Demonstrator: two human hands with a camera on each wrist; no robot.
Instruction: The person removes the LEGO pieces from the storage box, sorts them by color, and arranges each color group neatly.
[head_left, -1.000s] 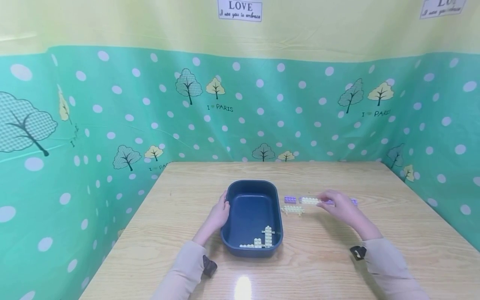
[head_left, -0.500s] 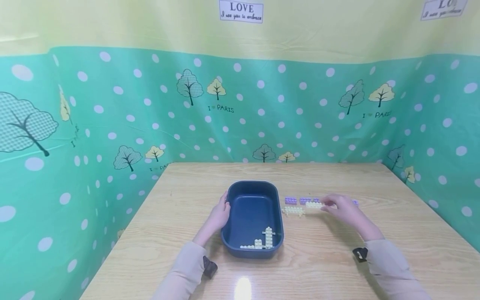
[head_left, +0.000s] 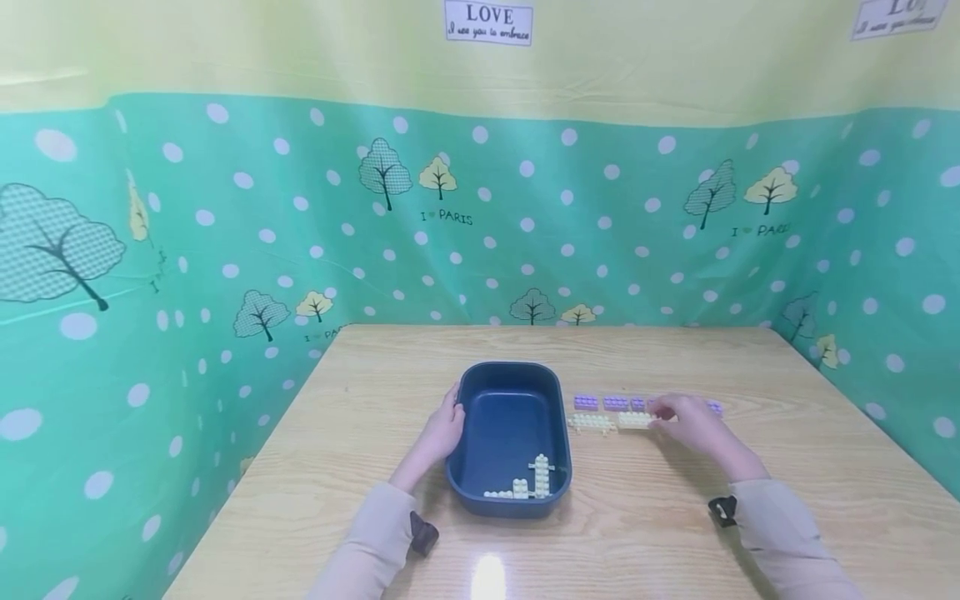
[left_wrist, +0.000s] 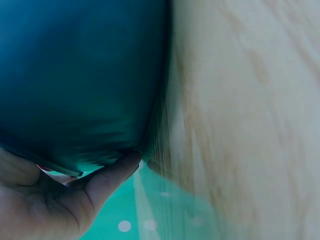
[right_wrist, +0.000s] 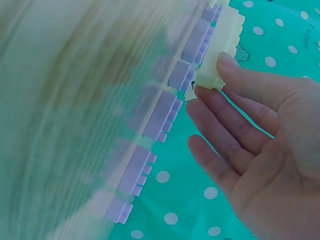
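Note:
On the left, my left hand (head_left: 442, 429) grips the left side of a dark blue plastic bin (head_left: 498, 505); in the left wrist view its thumb (left_wrist: 112, 180) presses the outer wall. Inside the bin's near end lie cream building-brick pieces (head_left: 542, 477). Right of the bin, my right hand (head_left: 697, 425) pinches the end of a long cream building brick (right_wrist: 220, 50) between thumb and forefinger, its other fingers loosely extended. That brick is just in front of a row of purple bricks (head_left: 586, 402), partly hidden by the hand. Another cream brick piece (head_left: 592, 422) lies left of it.
The wooden table (head_left: 622, 533) ends at a green dotted curtain (head_left: 465, 225) behind and at both sides. Several purple bricks (right_wrist: 160, 117) stretch in a line along the table in the right wrist view. Light glares off the near edge.
My right hand has brought the cream brick from over the purple row toward me, beside the other cream piece, uncovering more purple bricks. The left hand and bin stay put.

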